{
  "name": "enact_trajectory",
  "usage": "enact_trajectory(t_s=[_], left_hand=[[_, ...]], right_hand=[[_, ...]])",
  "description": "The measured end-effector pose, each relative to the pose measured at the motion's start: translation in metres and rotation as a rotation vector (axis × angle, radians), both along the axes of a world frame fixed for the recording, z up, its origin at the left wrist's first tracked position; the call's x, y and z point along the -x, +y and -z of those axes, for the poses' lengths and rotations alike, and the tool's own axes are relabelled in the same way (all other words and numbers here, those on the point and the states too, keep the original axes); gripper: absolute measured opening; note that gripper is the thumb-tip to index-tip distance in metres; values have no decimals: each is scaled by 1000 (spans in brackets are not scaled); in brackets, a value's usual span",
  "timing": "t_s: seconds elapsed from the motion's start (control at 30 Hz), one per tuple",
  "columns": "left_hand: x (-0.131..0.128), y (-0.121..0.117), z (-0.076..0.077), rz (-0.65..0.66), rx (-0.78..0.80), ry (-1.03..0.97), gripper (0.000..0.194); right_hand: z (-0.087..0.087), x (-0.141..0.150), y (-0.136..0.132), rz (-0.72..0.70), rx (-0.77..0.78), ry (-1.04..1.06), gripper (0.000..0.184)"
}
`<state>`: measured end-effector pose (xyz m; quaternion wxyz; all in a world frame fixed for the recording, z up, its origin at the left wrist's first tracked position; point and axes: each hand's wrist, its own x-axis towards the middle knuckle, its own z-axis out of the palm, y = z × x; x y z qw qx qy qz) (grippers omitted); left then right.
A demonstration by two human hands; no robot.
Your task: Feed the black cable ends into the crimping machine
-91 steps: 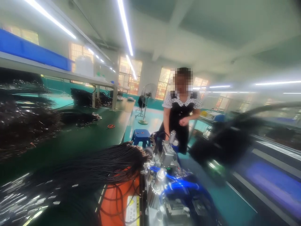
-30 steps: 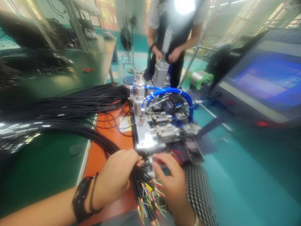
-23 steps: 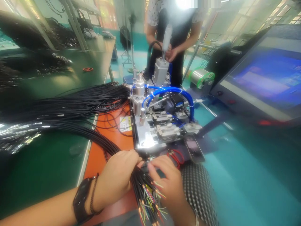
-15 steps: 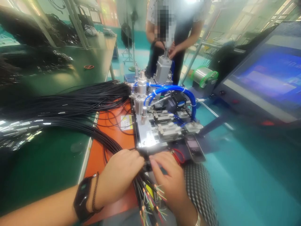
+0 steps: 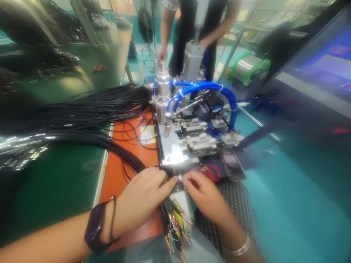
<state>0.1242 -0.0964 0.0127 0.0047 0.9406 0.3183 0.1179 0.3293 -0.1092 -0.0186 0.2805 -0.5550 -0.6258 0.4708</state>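
Observation:
My left hand [image 5: 145, 191] lies over a bundle of black cables [image 5: 128, 155], its thumb and finger pinched on a cable end. Tiny pale wire ends [image 5: 180, 178] show between the fingertips of both hands. My right hand [image 5: 204, 193] is closed in a pinch on these, just right of the left thumb. Below the hands, the bundle's stripped ends [image 5: 175, 230] fan out in several colours. The cable itself is mostly hidden by my left fingers. Right in front of both hands stands a bench machine [image 5: 174, 151] with metal clamps and a blue hose [image 5: 211, 86].
Red-handled scissors or pliers [image 5: 211, 172] and a phone [image 5: 231, 164] lie right of the machine. More black cables [image 5: 90, 109] stretch across the orange surface [image 5: 131, 142] and green table [image 5: 68, 182]. A screen [image 5: 323, 69] stands right, by a green-rimmed wire spool [image 5: 251, 69]. Another person stands behind the machine.
My left thumb has come out towards the right fingertips, and small wire ends now show between the hands. The other person's one arm has lowered to the machine. The view has tilted slightly.

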Motion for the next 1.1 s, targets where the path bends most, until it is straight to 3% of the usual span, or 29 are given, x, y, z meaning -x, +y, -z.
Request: enact_trajectory(t_s=[0.2, 0.53, 0.7, 0.83, 0.97, 1.1], left_hand=[[-1, 3, 0, 14, 22, 26, 36], [-1, 1, 2, 5, -3, 73, 38], [-3, 1, 2, 6, -33, 81, 42], [-4, -1, 0, -18, -6, 133, 49], [-9, -4, -5, -48, 42, 191, 54], [-19, -6, -14, -110, 80, 244, 50]], right_hand=[[5, 1, 4, 78, 145, 168, 14], [13, 0, 14, 108, 126, 211, 5], [11, -1, 11, 156, 59, 286, 10], [8, 2, 9, 168, 4, 217, 12], [10, 4, 10, 156, 28, 153, 13], [18, 3, 11, 123, 111, 237, 17]])
